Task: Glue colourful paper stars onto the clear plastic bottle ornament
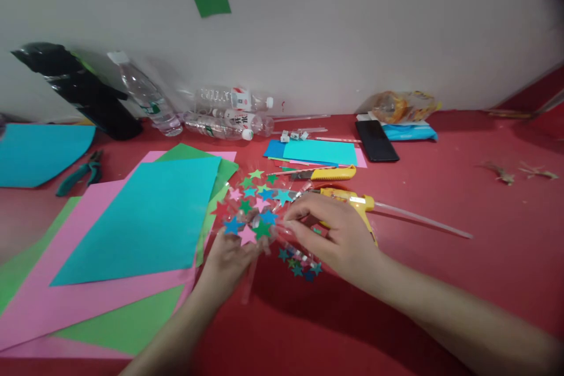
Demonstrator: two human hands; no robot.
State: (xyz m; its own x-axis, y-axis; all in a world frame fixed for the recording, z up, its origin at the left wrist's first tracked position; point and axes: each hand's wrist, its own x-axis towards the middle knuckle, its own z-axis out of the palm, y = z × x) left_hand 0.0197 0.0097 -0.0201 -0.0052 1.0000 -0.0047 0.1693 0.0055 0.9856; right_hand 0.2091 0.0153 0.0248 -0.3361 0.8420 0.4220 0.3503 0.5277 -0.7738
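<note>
Over a red table (462,282) I hold a clear plastic craft piece (259,205) covered with several paper stars in pink, blue, green and red. My left hand (229,258) grips it from below, fingers closed round its lower part near a clear stick. My right hand (330,232) is at its right side, fingertips pinched together against the plastic near a blue star. A yellow glue gun (359,202) lies just behind my right hand.
Teal, pink and green paper sheets (141,217) lie at the left, with green pliers (81,173) beyond. A yellow utility knife (330,174), smaller paper sheets (319,153), a black phone (376,140), plastic bottles (220,114) and a black object (83,91) stand near the wall.
</note>
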